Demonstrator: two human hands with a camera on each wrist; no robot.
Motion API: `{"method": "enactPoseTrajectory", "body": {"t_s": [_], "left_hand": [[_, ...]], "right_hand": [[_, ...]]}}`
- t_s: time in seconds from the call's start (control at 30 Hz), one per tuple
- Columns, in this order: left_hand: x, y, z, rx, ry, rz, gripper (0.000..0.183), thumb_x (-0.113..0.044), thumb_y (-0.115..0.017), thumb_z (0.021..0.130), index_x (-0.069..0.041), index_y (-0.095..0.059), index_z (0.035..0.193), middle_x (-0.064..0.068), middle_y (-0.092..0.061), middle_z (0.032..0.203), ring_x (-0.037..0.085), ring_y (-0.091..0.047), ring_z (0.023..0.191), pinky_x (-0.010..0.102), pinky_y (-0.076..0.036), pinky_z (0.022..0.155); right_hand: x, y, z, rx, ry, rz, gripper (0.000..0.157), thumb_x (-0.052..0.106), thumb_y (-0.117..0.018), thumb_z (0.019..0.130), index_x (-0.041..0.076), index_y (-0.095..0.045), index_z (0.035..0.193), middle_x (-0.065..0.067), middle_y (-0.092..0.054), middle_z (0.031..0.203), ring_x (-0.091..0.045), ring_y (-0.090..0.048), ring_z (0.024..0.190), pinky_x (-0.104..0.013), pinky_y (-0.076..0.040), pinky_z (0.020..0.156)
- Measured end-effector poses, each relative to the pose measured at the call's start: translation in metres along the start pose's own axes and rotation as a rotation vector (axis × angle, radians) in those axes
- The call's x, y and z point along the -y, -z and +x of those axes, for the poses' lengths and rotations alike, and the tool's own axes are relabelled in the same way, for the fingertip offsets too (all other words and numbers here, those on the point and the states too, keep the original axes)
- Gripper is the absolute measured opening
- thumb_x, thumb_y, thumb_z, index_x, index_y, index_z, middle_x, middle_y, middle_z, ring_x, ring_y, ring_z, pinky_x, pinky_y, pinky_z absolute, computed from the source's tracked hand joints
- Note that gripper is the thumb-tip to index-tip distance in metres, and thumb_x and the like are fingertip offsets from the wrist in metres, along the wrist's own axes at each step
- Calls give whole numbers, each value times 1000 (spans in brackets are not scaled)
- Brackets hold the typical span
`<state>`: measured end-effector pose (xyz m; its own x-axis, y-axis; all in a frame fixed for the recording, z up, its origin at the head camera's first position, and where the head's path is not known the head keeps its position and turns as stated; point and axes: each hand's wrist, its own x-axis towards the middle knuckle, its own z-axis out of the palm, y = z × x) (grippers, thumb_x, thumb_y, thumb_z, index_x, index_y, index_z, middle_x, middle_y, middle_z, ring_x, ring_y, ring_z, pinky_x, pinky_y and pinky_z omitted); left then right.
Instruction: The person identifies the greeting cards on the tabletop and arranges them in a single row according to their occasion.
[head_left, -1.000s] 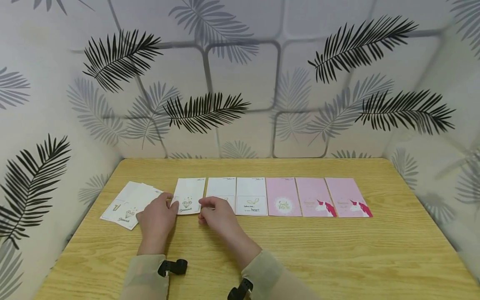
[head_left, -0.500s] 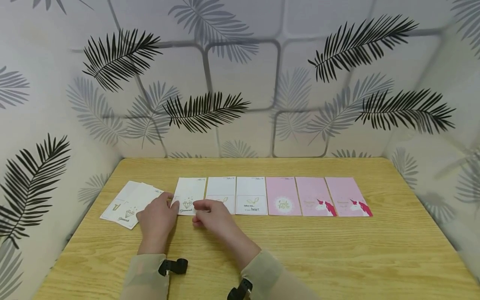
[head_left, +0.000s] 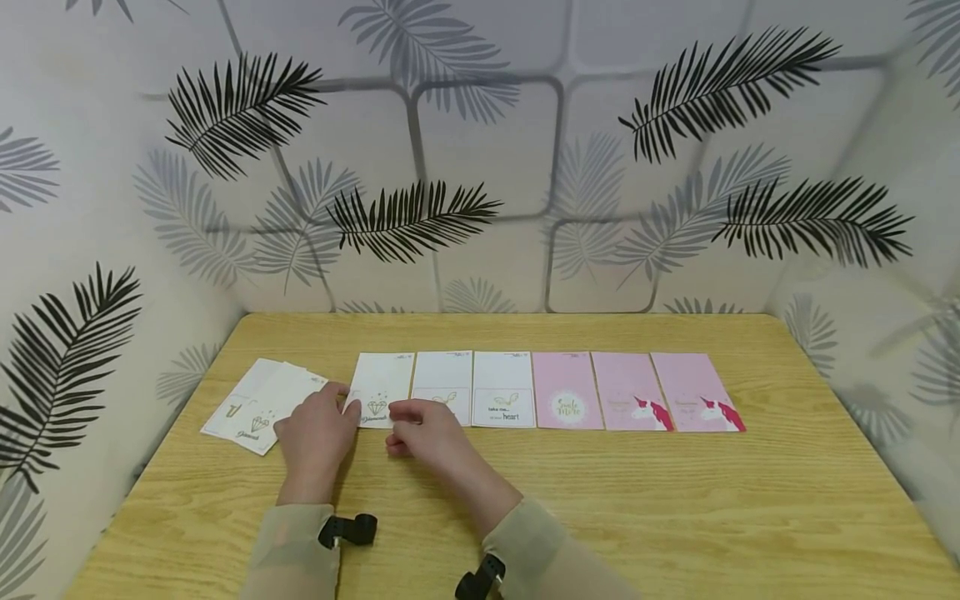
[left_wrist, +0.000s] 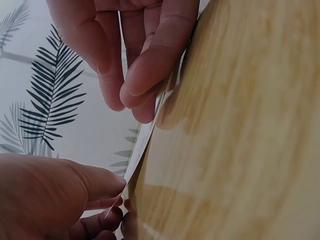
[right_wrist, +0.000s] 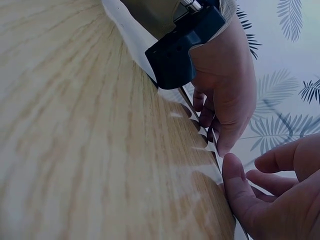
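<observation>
A white card with a gold diamond print lies at the left end of a row of cards. At its lower left, my left hand pinches the edge between thumb and fingers; in the left wrist view the card bows slightly up from the table there. My right hand overlaps the card's lower right corner, fingers loosely bent. Its thumb and index finger stand apart in the right wrist view, where the right hand faces the left hand. Fanned white cards lie left of my left hand.
Rightward along the row come white cards with gold wings, a pink "Smile More" card and two pink unicorn cards. All are on a wooden table. A leaf-patterned backdrop rises behind it.
My right hand has shifted a little left, from the diamond card's right edge to over its lower right corner. My left hand has stayed in place.
</observation>
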<state>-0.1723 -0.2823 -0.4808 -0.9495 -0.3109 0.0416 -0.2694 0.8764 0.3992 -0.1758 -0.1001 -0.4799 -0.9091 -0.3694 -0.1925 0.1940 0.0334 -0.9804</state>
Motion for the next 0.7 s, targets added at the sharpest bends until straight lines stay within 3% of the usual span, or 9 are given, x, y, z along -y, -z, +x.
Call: {"method": "enactPoseTrajectory", "body": {"t_s": [0.7], "left_hand": [[1,-2,1,-9,-9,16,42,-26,-68,106,-1,-69,140,26,-74,130,50,-71,109,73,-44,93]], "right_hand": [[0,0,-1,-10,0,-22,35,-5,-61,103,-9,-70,137,-20,-75,124,-23,-77,86,-35,-65,81]]}}
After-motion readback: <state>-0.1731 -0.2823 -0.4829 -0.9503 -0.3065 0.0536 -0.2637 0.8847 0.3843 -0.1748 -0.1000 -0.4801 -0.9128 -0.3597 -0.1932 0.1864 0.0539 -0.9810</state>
